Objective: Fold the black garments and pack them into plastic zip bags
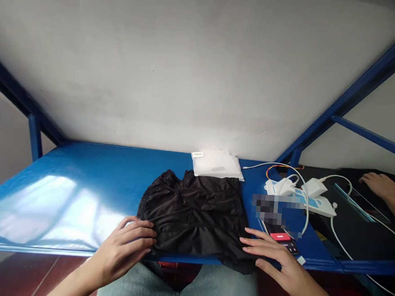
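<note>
A black garment (196,215) lies spread and wrinkled on the blue tabletop (90,176), its lower right corner hanging over the front edge. My left hand (124,246) rests at the garment's left side, fingers stretched out and touching its edge. On the opposite side, my right hand (274,257) lies with fingers spread, the tips on the garment's right edge. Neither hand grips the cloth. Just behind the garment, against the wall, are flat translucent plastic packages (216,164) with a small white label.
To the right stands a white power strip (318,205) with chargers and white cables. A phone (282,237), partly blurred out, lies near my right hand. Another person's hand (381,183) rests on a dark surface at far right. Blue metal posts (34,136) frame the table.
</note>
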`<move>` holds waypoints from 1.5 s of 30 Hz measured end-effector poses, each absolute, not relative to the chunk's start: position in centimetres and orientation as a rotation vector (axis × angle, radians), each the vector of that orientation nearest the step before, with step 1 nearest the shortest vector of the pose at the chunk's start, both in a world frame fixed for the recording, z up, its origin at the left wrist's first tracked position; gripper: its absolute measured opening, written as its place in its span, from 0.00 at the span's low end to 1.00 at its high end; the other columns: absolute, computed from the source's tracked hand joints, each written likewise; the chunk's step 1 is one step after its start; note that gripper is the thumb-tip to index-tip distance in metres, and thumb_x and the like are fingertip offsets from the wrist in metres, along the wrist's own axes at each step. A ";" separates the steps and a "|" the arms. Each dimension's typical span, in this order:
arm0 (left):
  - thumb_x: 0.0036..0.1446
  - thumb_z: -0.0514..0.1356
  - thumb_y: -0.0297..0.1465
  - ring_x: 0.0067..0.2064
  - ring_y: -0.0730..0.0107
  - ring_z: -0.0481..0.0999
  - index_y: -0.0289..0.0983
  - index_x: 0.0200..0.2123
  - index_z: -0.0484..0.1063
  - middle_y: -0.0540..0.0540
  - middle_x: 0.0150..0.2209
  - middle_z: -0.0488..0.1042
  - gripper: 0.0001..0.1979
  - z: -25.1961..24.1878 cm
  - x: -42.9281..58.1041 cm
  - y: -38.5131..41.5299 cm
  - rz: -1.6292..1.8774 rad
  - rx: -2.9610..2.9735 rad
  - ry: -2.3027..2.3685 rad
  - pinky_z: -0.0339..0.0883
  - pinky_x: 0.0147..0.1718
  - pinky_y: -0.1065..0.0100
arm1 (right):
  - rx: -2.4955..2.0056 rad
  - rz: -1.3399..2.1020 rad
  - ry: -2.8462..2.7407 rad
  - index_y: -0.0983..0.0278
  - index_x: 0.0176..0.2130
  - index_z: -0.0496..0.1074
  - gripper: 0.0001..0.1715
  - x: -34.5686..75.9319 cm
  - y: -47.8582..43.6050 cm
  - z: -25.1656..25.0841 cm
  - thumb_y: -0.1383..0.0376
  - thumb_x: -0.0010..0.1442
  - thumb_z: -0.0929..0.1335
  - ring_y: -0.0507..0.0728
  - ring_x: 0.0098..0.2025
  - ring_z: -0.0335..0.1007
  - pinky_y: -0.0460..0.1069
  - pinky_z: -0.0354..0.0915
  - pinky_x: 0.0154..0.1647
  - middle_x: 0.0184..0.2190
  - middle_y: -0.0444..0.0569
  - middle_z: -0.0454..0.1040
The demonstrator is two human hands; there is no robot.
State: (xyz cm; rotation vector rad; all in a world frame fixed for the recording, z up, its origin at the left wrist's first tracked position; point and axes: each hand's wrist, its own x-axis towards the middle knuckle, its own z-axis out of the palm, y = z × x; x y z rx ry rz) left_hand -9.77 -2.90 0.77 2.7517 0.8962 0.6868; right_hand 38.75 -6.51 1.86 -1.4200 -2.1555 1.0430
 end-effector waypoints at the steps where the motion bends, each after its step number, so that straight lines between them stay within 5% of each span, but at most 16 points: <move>1: 0.68 0.59 0.24 0.55 0.61 0.78 0.42 0.52 0.75 0.44 0.49 0.82 0.13 0.8 -9.6 -2.8 0.709 2.683 0.907 0.64 0.57 0.60 | -1.429 1.054 -2.094 0.50 0.55 0.79 0.17 38.6 -6.4 1.8 0.54 0.70 0.67 0.65 0.70 0.62 0.65 0.61 0.69 0.60 0.50 0.76; 6: 0.70 0.56 0.32 0.40 0.64 0.82 0.41 0.47 0.78 0.44 0.41 0.83 0.11 1.3 -8.9 -1.9 0.820 2.257 1.187 0.70 0.40 0.69 | -1.592 1.034 -1.765 0.56 0.48 0.81 0.21 37.4 -4.7 1.1 0.47 0.69 0.66 0.64 0.54 0.77 0.56 0.70 0.59 0.50 0.51 0.82; 11: 0.67 0.54 0.49 0.32 0.64 0.74 0.37 0.31 0.75 0.48 0.28 0.76 0.24 1.7 -8.7 0.7 0.620 1.805 1.437 0.64 0.31 0.71 | -1.666 1.028 -1.671 0.60 0.42 0.80 0.27 37.1 -1.8 1.1 0.43 0.66 0.65 0.64 0.46 0.78 0.53 0.72 0.49 0.40 0.51 0.83; 15: 0.60 0.56 0.58 0.26 0.69 0.65 0.37 0.27 0.69 0.52 0.23 0.64 0.29 1.2 -9.2 2.6 0.485 1.546 1.416 0.55 0.22 0.72 | -1.704 1.055 -1.798 0.59 0.43 0.78 0.22 37.1 -1.0 1.5 0.46 0.67 0.65 0.62 0.44 0.77 0.52 0.70 0.47 0.41 0.49 0.82; 21: 0.64 0.57 0.50 0.34 0.65 0.71 0.37 0.32 0.73 0.49 0.30 0.73 0.22 3.4 -8.5 2.1 0.602 1.654 1.329 0.64 0.31 0.71 | -1.658 0.986 -1.776 0.57 0.45 0.70 0.19 36.2 -0.9 2.2 0.47 0.71 0.62 0.54 0.28 0.67 0.47 0.63 0.29 0.26 0.40 0.68; 26: 0.67 0.53 0.47 0.30 0.66 0.71 0.39 0.38 0.71 0.50 0.29 0.73 0.18 4.6 -7.1 1.9 0.615 1.848 1.414 0.61 0.28 0.71 | -1.660 0.626 -1.853 0.58 0.47 0.69 0.18 35.1 -0.7 1.9 0.49 0.70 0.65 0.54 0.28 0.67 0.49 0.67 0.31 0.29 0.42 0.68; 30: 0.67 0.53 0.44 0.30 0.65 0.74 0.42 0.40 0.71 0.50 0.30 0.75 0.13 3.6 -6.3 2.0 0.601 1.954 1.608 0.59 0.29 0.70 | -1.557 0.193 -2.023 0.58 0.50 0.73 0.14 32.2 -2.4 2.6 0.57 0.73 0.63 0.60 0.41 0.74 0.54 0.70 0.46 0.40 0.52 0.74; 39: 0.65 0.56 0.50 0.26 0.69 0.71 0.40 0.30 0.72 0.52 0.25 0.73 0.21 1.2 -7.0 2.8 0.753 1.917 1.698 0.60 0.27 0.71 | -1.546 0.380 -2.239 0.54 0.59 0.73 0.19 30.8 -3.1 0.8 0.58 0.75 0.61 0.59 0.49 0.77 0.53 0.75 0.48 0.46 0.51 0.74; 45: 0.65 0.57 0.51 0.30 0.66 0.74 0.40 0.38 0.75 0.49 0.31 0.75 0.20 1.4 -8.9 0.4 1.012 1.848 1.846 0.67 0.30 0.70 | -1.471 0.305 -2.167 0.52 0.60 0.72 0.20 29.3 -4.7 1.8 0.59 0.72 0.64 0.62 0.49 0.77 0.54 0.76 0.46 0.49 0.52 0.75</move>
